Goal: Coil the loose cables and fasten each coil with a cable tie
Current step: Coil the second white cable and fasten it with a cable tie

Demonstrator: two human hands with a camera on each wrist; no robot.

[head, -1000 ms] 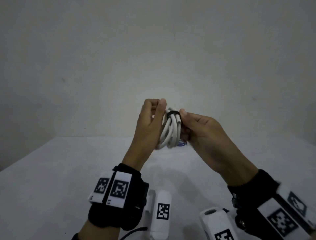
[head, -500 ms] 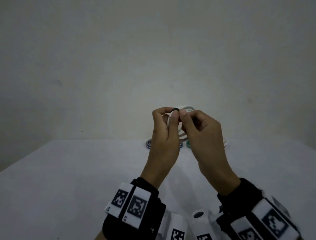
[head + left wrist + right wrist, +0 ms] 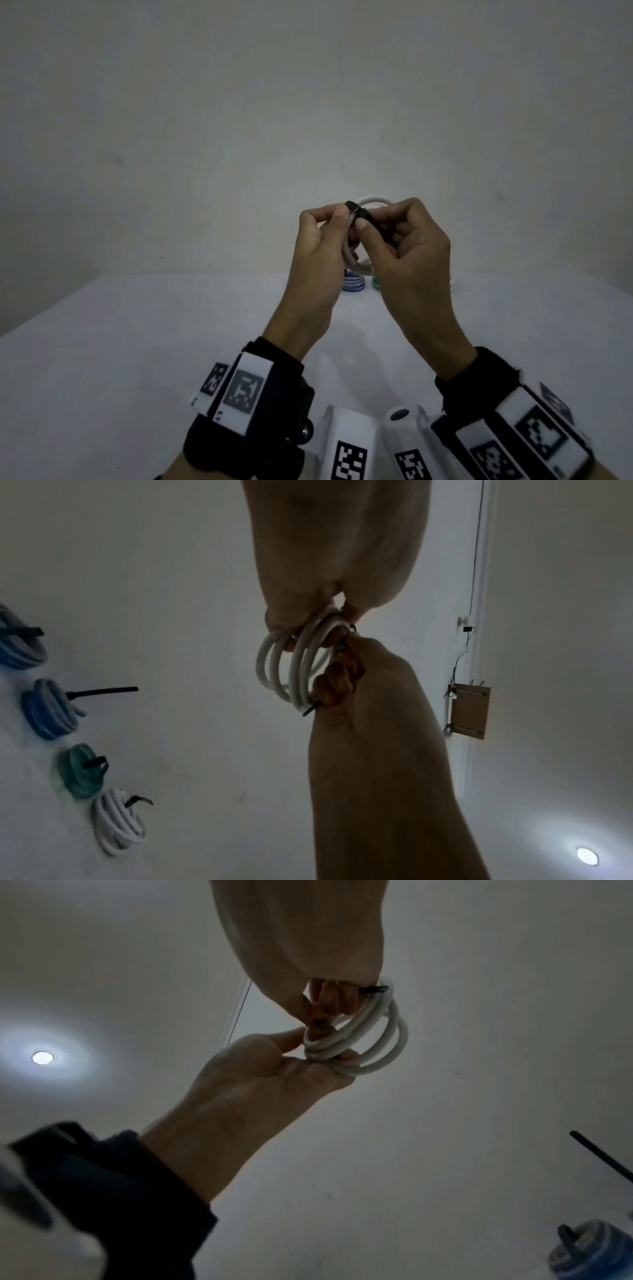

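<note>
Fingers (image 3: 359, 224) of the right hand (image 3: 411, 246) pinch the black cable tie (image 3: 358, 211) atop the white coil (image 3: 359, 265), left hand (image 3: 322, 240) gripping it, mid-air above the surface (image 3: 137, 342); the tie's tail runs rightward, so the right hand pulls.

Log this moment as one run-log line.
left hand holds white cable coil | right hand pinches black cable tie | four tied coils on table

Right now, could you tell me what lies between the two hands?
The white cable coil and its black tie, pinched by left hand and right hand; head view.
</note>
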